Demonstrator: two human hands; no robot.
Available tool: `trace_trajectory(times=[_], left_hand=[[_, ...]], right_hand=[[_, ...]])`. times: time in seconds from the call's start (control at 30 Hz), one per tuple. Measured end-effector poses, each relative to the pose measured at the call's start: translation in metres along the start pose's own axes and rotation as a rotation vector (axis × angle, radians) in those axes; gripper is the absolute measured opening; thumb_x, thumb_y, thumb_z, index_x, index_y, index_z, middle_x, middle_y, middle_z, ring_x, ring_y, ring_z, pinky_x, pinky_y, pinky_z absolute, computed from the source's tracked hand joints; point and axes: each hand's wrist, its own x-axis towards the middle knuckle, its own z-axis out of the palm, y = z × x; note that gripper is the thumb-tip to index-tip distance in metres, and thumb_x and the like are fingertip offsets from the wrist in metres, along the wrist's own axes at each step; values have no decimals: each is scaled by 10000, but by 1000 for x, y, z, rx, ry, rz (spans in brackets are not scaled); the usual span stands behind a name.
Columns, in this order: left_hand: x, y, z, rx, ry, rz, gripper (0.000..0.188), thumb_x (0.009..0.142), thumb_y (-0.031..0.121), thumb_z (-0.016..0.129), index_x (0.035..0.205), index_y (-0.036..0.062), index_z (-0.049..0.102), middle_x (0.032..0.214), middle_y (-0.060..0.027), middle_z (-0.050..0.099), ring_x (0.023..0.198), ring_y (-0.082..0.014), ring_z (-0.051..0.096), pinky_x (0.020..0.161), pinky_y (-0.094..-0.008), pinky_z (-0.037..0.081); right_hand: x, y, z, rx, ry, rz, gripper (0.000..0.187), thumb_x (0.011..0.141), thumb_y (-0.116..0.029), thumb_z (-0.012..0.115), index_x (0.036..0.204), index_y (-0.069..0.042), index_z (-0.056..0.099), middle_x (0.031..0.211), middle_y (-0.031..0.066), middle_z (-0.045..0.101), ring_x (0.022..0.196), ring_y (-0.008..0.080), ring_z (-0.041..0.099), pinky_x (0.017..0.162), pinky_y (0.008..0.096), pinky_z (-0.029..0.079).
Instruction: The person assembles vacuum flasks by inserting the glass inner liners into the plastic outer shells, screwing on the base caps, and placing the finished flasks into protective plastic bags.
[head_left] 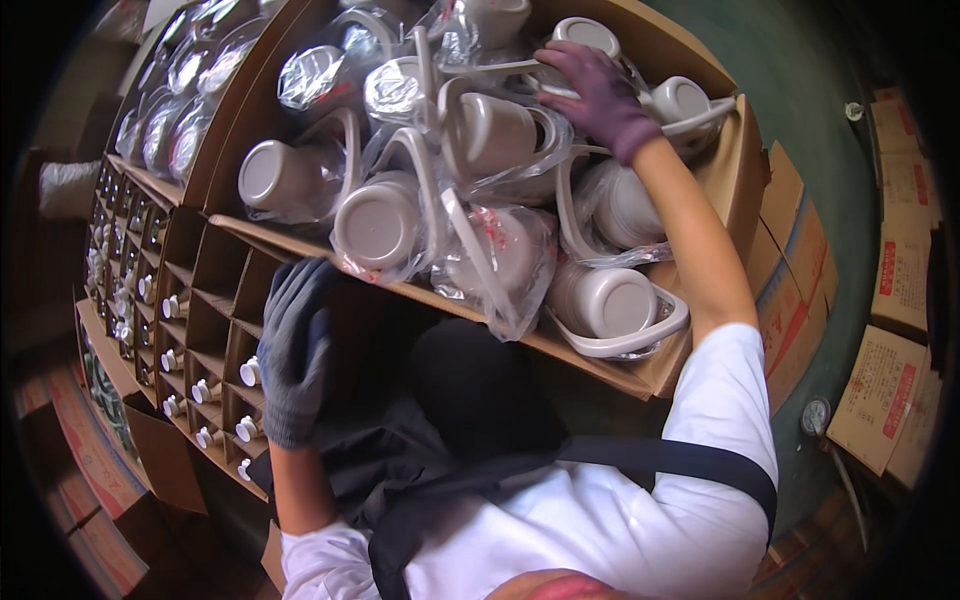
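My right hand (605, 100), in a purple glove, reaches over a large open carton (745, 170). Its fingers and thumb close around a pale part of a grey-white plastic cup with a looped handle (588, 38); the palm side is hidden. Several similar handled cups (375, 225) fill the carton, many in clear plastic bags, lying at different angles. My left hand (295, 345), in a grey glove, hangs beside the carton's near left corner. Its fingers are stretched out and hold nothing.
Left of my left hand stands a cardboard divider grid (205, 325) with white-capped necks in several cells. Bagged shiny round items (185, 110) sit in a carton behind it. Flattened or stacked cartons (880, 400) line the right side. A round gauge (816, 416) lies near them on the green floor (815, 270).
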Motion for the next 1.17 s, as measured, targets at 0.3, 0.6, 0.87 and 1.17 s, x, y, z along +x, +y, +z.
trace_trajectory(times=[0.3, 0.6, 0.87, 1.17], left_hand=[[-99, -13, 16, -350, 118, -418, 349, 946, 78, 481, 1276, -5, 558, 1294, -135, 582, 1242, -250, 514, 1091, -347, 332], [-117, 3, 12, -138, 22, -236, 353, 912, 132, 529, 1248, 38, 584, 1268, -135, 592, 1235, -296, 510, 1107, -421, 317], [-122, 12, 13, -133, 44, -113, 354, 898, 93, 543, 1245, 39, 587, 1261, -128, 598, 1221, -294, 519, 1095, -412, 339], [-161, 10, -7, -173, 137, -249, 330, 937, 103, 521, 1250, 24, 588, 1276, -117, 600, 1263, -275, 502, 1073, -371, 355]], right_hand=[[-6, -99, 13, -393, -358, -414, 928, 691, -301, 742, 1485, -306, 262, 1558, 50, 201, 1447, 355, 117, 1126, 534, 222], [-49, -56, 7, -309, -83, -265, 482, 719, -271, 680, 1175, -178, 554, 1132, 19, 558, 1080, 241, 524, 823, 388, 456], [-20, -65, -1, -178, -139, -147, 86, 786, -184, 578, 849, -152, 628, 909, 41, 628, 917, 266, 595, 780, 401, 458], [-31, -86, -67, 1358, 234, 540, 288, 1005, -228, 442, 1151, -84, 643, 955, 21, 678, 705, 80, 612, 569, 200, 435]])
